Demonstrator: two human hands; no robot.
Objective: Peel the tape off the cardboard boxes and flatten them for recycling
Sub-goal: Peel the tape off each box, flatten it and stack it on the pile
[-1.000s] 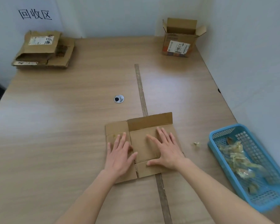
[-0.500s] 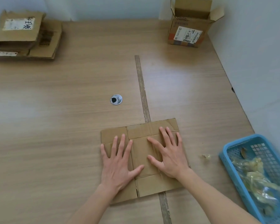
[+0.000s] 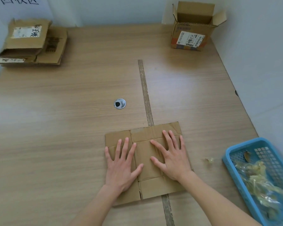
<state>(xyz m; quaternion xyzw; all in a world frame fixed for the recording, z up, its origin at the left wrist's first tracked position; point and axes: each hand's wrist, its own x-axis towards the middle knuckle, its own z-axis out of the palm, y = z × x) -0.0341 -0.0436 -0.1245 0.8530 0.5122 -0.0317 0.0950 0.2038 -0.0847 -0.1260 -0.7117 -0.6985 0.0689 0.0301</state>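
Note:
A flattened cardboard box [image 3: 145, 159] lies on the wooden table [image 3: 55, 128] near its front edge. My left hand [image 3: 121, 167] presses on its left half, palm down, fingers spread and straight. My right hand [image 3: 171, 159] presses on its right half the same way. An upright open box [image 3: 191, 33] with a shipping label stands at the back right corner. A pile of flattened boxes [image 3: 31, 44] lies at the back left.
A blue basket [image 3: 232, 160] holding crumpled peeled tape sits at the front right edge. A small tape scrap [image 3: 209, 160] lies on the table beside it. A round cable grommet [image 3: 120, 103] and a lengthwise seam strip [image 3: 145, 92] mark the tabletop. Walls stand behind and to the right.
The box's raised far flap has gone down flat under my hands, and both hands have spread wider on the cardboard. The view has shifted closer.

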